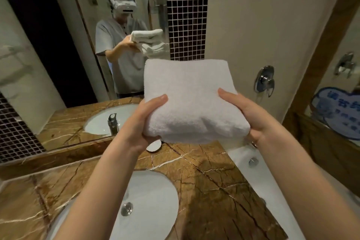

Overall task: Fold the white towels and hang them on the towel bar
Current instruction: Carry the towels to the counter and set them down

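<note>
Countertop (204, 173) below; towel (191, 99) seemingly between fingers (158, 99).

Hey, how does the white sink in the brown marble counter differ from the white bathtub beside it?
The white oval sink has a curved rim; the white bathtub shows straight edges. The sink is sunk into the brown marble counter; the bathtub lies beside that counter, on the right. The sink's round metal drain sits at its bottom; the bathtub's round metal fitting sits near its end by the counter. Both are glossy white.
</note>
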{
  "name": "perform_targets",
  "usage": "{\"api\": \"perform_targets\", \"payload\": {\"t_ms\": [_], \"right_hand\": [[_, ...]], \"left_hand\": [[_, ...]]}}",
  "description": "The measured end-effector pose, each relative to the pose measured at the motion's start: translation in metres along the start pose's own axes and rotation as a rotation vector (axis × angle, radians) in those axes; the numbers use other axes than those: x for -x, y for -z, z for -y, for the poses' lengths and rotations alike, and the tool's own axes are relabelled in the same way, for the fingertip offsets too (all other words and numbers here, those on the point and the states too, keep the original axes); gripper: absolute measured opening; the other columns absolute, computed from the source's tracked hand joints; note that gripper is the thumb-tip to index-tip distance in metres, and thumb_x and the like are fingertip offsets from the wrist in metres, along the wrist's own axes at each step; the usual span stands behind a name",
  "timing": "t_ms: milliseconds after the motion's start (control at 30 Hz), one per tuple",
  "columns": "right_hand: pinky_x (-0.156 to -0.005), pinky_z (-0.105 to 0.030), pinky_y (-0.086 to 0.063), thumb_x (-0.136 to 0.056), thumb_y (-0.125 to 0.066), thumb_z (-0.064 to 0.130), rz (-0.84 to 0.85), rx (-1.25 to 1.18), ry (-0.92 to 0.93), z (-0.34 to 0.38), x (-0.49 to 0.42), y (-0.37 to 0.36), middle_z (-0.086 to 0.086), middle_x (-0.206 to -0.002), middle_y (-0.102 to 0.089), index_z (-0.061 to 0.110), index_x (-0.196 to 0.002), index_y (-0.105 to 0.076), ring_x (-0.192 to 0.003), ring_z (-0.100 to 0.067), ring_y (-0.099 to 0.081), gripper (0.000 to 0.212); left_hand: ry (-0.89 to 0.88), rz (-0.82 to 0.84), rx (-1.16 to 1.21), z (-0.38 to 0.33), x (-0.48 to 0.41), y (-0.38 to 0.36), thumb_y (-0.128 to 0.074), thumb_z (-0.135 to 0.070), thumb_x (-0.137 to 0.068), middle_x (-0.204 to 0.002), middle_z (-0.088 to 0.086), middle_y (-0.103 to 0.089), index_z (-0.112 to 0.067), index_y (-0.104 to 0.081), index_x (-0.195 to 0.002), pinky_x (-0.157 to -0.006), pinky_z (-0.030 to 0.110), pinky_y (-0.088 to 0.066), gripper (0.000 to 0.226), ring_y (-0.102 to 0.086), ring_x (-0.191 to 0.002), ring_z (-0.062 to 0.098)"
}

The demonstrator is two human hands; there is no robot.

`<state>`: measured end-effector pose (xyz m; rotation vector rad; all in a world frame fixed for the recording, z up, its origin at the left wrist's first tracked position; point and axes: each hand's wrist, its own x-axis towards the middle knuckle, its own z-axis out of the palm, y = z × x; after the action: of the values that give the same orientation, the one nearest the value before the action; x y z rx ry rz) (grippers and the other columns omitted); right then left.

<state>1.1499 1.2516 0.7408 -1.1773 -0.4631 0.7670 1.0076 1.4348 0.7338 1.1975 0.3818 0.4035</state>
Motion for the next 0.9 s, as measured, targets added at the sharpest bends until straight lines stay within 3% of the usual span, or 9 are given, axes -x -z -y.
{"api": "perform_targets", "payload": {"t_ms": [167,400,533,700,900], "right_hand": [[-0.083,-0.035,-0.057,-0.07,-0.069,0.031,-0.054,-0.011,-0.009,-0.019,-0.021,0.013,-0.008,-0.12,-0.067,0.014,-0.134,-0.049,-0.107,-0.024,-0.066,0.069],[-0.095,-0.044,-0.049,-0.068,-0.069,0.029,-0.115,-0.018,-0.051,-0.055,-0.052,0.045,-0.01,-0.123,-0.065,0.015,-0.134,-0.048,-0.112,-0.027,-0.063,0.071],[-0.095,-0.042,-0.049,-0.07,-0.068,0.024,-0.129,-0.03,-0.062,-0.078,-0.069,0.065,-0.01,-0.123,-0.065,0.013,-0.133,-0.05,-0.112,-0.027,-0.063,0.066],[-0.088,-0.037,-0.053,-0.069,-0.07,0.024,-0.125,-0.043,-0.091,-0.108,-0.09,0.091,-0.007,-0.12,-0.067,0.017,-0.131,-0.053,-0.111,-0.024,-0.064,0.065],[-0.073,-0.026,-0.056,-0.068,-0.071,0.022,-0.124,-0.077,-0.108,-0.153,-0.112,0.117,-0.004,-0.116,-0.069,0.017,-0.127,-0.056,-0.106,-0.019,-0.066,0.061]], "left_hand": [[0.028,0.089,0.024,0.02,-0.036,0.013,-0.072,-0.033,-0.063,-0.077,-0.004,-0.074,-0.02,-0.062,-0.103,-0.051,0.025,-0.054,0.043,-0.072,-0.069,0.013],[0.043,0.105,0.069,0.069,-0.075,0.021,-0.079,-0.035,-0.052,-0.087,-0.001,-0.075,-0.02,-0.063,-0.105,-0.055,0.025,-0.055,0.058,-0.072,-0.079,0.016],[0.037,0.096,0.067,0.1,-0.094,0.025,-0.081,-0.036,-0.053,-0.103,0.002,-0.073,-0.024,-0.063,-0.111,-0.064,0.028,-0.056,0.062,-0.07,-0.093,0.021],[0.061,0.054,0.047,0.137,-0.114,0.03,-0.09,-0.047,-0.042,-0.118,0.005,-0.067,-0.024,-0.053,-0.128,-0.072,0.029,-0.056,0.097,-0.066,-0.106,0.024],[0.1,0.021,0.093,0.188,-0.133,0.044,-0.09,-0.044,-0.046,-0.122,0.006,-0.065,-0.024,-0.052,-0.129,-0.076,0.029,-0.055,0.094,-0.063,-0.11,0.024]]}}
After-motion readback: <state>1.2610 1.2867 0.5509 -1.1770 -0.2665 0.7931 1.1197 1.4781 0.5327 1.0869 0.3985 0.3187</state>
